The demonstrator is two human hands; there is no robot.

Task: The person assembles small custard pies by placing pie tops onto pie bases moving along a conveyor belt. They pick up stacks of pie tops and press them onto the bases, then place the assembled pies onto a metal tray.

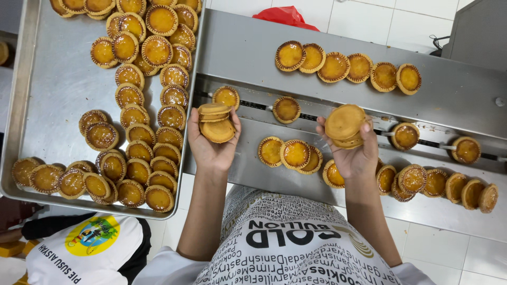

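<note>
Two stacks in hand | left hand (211, 142) is gripping a small tart stack (215, 122); right hand (353, 153) is pinching another stack (346, 125) | many tarts are remaining (judging roughly) on the tray (53, 89) and steel table (253, 53)

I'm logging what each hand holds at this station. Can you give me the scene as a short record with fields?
left hand: holds a small stack of tarts, fingers curled around it
right hand: holds another stack of tarts, undersides up
work surface: steel conveyor table with loose tarts in rows
to the left: metal tray crowded with tarts
nearby: another person's white shirt, lower left
</note>
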